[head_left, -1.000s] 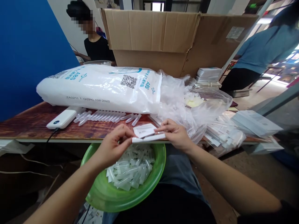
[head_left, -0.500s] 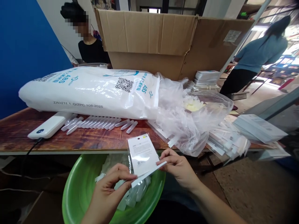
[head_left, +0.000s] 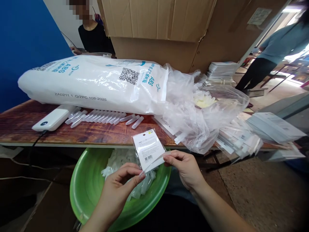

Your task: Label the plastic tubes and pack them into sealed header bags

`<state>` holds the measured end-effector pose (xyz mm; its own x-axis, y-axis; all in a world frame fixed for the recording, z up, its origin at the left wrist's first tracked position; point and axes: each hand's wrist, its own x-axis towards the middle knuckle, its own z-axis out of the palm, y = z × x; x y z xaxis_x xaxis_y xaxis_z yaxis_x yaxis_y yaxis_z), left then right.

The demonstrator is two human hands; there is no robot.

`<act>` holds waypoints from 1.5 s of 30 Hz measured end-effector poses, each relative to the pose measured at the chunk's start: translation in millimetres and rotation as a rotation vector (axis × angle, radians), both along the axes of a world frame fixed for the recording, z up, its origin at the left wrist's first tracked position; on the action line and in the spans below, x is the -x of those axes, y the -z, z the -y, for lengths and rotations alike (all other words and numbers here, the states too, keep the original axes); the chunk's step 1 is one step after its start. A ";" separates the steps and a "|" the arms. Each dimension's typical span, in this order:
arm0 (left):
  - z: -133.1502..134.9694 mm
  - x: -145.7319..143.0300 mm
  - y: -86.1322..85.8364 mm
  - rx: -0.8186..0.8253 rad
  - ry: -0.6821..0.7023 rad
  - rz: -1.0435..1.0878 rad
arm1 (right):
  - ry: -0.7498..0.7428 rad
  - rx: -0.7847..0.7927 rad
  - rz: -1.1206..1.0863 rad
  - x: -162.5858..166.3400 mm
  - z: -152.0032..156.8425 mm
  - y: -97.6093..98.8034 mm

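Observation:
I hold a small clear packet with a white printed card upright over my lap. My left hand pinches its lower edge, and my right hand pinches its lower right flap. Beneath the packet a green bowl holds several clear plastic tubes. On the wooden table in front lies a row of similar tubes.
A big white ABS sack lies across the table beside a crumpled clear bag. A white power bank sits at the left. Stacks of packets fill the right. A cardboard box stands behind. Two other people are nearby.
The packet went from lying flat at the table edge to standing upright over the bowl. Both hands dropped lower and closer to me, still pinching it.

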<state>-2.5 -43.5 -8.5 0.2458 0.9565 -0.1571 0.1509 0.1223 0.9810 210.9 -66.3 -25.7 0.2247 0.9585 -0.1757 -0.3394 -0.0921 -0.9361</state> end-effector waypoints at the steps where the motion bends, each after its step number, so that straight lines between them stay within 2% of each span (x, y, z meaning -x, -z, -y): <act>1: 2.2 -2.5 -0.3 0.065 -0.024 0.027 | 0.029 0.009 -0.010 1.8 -0.2 0.0; 8: 9.3 -12.1 11.7 0.439 -0.268 0.221 | 0.088 0.056 0.002 8.7 -2.9 4.6; 12: 11.2 -17.6 11.7 0.577 -0.267 0.344 | 0.139 0.081 0.043 10.1 -2.9 9.4; 15: 11.9 -18.6 9.4 0.632 -0.262 0.465 | 0.123 0.096 0.067 11.2 -4.6 12.0; 18: 12.4 -16.2 7.9 0.687 -0.198 0.530 | 0.106 0.126 0.053 12.1 -5.5 12.0; 23: 12.3 -13.2 7.4 0.653 -0.019 0.428 | 0.073 0.137 0.058 9.5 -3.9 10.3; 32: 13.8 -10.9 10.5 0.668 0.008 0.224 | 0.035 0.128 0.102 6.9 -4.2 10.5; 39: 12.4 -11.7 8.5 0.740 0.011 0.292 | 0.017 0.173 0.044 2.9 -6.6 7.6; 45: 12.7 -16.0 10.3 0.667 -0.026 0.259 | 0.034 0.157 0.041 -0.6 -8.1 4.4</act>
